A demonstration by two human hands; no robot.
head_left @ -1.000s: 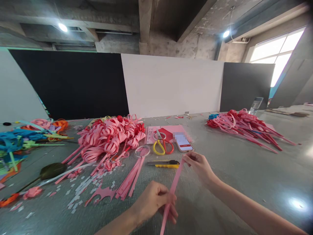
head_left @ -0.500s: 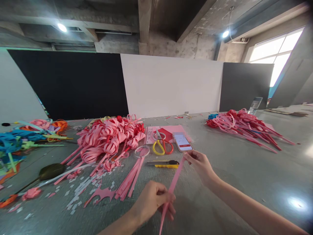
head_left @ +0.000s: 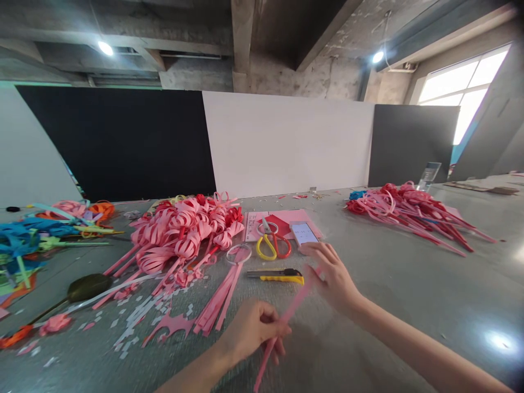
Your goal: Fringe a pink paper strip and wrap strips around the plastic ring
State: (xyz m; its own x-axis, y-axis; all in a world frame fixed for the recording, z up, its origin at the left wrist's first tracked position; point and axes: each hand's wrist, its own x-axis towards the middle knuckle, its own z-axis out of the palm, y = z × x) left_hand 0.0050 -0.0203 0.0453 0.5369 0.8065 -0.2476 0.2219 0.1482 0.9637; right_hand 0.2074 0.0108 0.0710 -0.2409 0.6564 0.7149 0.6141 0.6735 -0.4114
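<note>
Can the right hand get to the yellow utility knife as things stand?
Probably yes. The right hand is beside the yellow utility knife with bare table between them, but it is against the pink paper strip.

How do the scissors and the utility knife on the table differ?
The scissors have looped handles, one yellow and one red; the utility knife is a straight yellow-and-black bar. The scissors lie on the pink sheet, the utility knife on bare table, nearer the right hand. Neither is touched by a hand.
</note>
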